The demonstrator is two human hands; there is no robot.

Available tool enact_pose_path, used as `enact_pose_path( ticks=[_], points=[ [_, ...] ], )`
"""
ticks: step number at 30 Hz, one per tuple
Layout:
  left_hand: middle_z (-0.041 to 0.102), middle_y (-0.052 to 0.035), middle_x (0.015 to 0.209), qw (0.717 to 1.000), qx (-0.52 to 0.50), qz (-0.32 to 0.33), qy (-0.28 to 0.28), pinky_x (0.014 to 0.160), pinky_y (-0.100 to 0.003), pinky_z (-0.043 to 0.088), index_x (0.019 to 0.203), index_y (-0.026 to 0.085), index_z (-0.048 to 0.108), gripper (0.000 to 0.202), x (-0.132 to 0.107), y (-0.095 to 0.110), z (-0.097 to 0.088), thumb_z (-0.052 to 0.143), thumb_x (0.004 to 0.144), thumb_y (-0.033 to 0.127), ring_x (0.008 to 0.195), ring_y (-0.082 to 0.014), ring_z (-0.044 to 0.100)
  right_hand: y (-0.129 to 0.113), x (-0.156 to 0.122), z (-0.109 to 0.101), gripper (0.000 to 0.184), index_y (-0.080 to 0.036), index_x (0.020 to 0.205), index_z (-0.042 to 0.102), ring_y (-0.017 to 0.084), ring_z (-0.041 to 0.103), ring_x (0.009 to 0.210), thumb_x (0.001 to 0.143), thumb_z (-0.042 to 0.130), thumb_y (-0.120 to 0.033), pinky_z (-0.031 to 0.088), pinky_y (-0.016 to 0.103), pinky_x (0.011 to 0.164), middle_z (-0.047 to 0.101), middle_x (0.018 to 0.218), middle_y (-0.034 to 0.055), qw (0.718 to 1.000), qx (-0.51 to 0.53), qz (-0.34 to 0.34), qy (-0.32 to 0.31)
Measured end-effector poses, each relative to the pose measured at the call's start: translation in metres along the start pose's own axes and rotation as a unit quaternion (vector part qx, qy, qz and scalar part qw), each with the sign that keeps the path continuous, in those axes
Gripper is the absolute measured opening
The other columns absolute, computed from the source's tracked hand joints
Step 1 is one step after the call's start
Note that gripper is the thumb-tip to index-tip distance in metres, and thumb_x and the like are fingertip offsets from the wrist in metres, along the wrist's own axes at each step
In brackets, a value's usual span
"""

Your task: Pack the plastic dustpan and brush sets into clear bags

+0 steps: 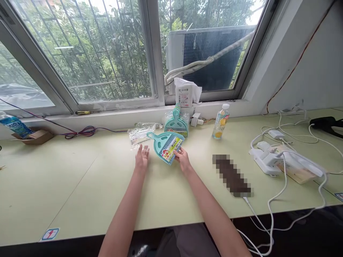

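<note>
My right hand grips the lower right edge of a turquoise dustpan, thumb over its front. A small brush with blue bristles lies in the dustpan, partly under a yellow and white label. The dustpan is tilted, its looped handle pointing up and left. To its left my left hand is apart from it, fingers spread and holding nothing. Behind stands a stack of similar turquoise dustpans in clear wrap. Clear plastic packaging lies just left of that stack.
A drink bottle stands right of the stack. On the right, a power strip and white cables spread over the table. A pixelated dark object lies nearer. At far left, a blue-labelled bottle leans in a cardboard box.
</note>
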State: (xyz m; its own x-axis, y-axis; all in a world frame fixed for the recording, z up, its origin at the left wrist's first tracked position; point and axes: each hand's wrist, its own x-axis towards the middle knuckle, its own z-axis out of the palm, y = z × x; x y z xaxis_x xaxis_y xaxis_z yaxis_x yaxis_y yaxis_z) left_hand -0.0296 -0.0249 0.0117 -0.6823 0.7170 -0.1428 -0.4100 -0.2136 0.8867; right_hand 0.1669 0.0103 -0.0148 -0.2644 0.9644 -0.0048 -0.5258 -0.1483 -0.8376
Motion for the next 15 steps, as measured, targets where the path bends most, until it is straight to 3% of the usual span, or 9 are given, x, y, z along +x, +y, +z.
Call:
enact_pose_path(
  ticks=[3,7,9,12,15],
  points=[
    [0.06,-0.0133,0.131,0.994,-0.053,-0.025,-0.097,0.088,-0.02,0.052,0.13,0.014,0.054,0.042,0.009,0.0,-0.006,0.054,0.088,0.013,0.11,-0.0144,0.064,-0.006,-0.002,0.0,0.039,-0.019,0.1,0.062,0.021,0.073,0.08,0.067,0.079,-0.03,0.061,0.036,0.074,0.076,0.093,0.0051,1.0,-0.02,-0.009,0.0],
    [0.065,-0.009,0.124,0.978,-0.061,-0.067,-0.188,0.064,-0.014,0.05,0.126,0.018,0.061,0.042,0.016,0.003,-0.016,0.058,0.084,0.017,0.087,-0.0094,0.066,-0.014,-0.002,-0.001,0.037,-0.02,0.098,0.061,0.02,0.072,0.08,0.067,0.079,-0.03,0.062,0.034,0.072,0.076,0.093,0.0042,0.997,-0.05,-0.043,0.03],
    [0.065,-0.0094,0.125,0.971,-0.052,-0.078,-0.219,0.069,-0.016,0.052,0.128,0.018,0.06,0.044,0.016,0.006,-0.019,0.058,0.084,0.021,0.091,-0.011,0.066,-0.016,-0.001,-0.002,0.037,-0.02,0.097,0.061,0.019,0.072,0.078,0.067,0.079,-0.03,0.062,0.034,0.071,0.076,0.089,0.0031,0.997,-0.049,-0.047,0.032],
    [0.066,-0.0087,0.123,0.96,-0.077,-0.07,-0.262,0.084,-0.022,0.053,0.133,0.02,0.055,0.054,0.012,0.008,-0.018,0.058,0.079,0.015,0.101,-0.0138,0.066,-0.015,0.001,-0.003,0.039,-0.02,0.098,0.062,0.02,0.073,0.077,0.066,0.081,-0.032,0.062,0.035,0.071,0.077,0.089,0.0028,0.998,-0.048,-0.029,-0.006],
    [0.07,-0.0011,0.095,0.948,-0.095,-0.097,-0.287,0.071,-0.021,0.053,0.131,0.024,0.053,0.057,0.005,0.008,-0.014,0.058,0.076,0.009,0.077,-0.01,0.066,-0.012,0.003,-0.003,0.042,-0.021,0.101,0.063,0.02,0.073,0.079,0.065,0.082,-0.033,0.062,0.036,0.071,0.077,0.091,0.0037,0.997,-0.063,-0.004,-0.043]
  ],
)
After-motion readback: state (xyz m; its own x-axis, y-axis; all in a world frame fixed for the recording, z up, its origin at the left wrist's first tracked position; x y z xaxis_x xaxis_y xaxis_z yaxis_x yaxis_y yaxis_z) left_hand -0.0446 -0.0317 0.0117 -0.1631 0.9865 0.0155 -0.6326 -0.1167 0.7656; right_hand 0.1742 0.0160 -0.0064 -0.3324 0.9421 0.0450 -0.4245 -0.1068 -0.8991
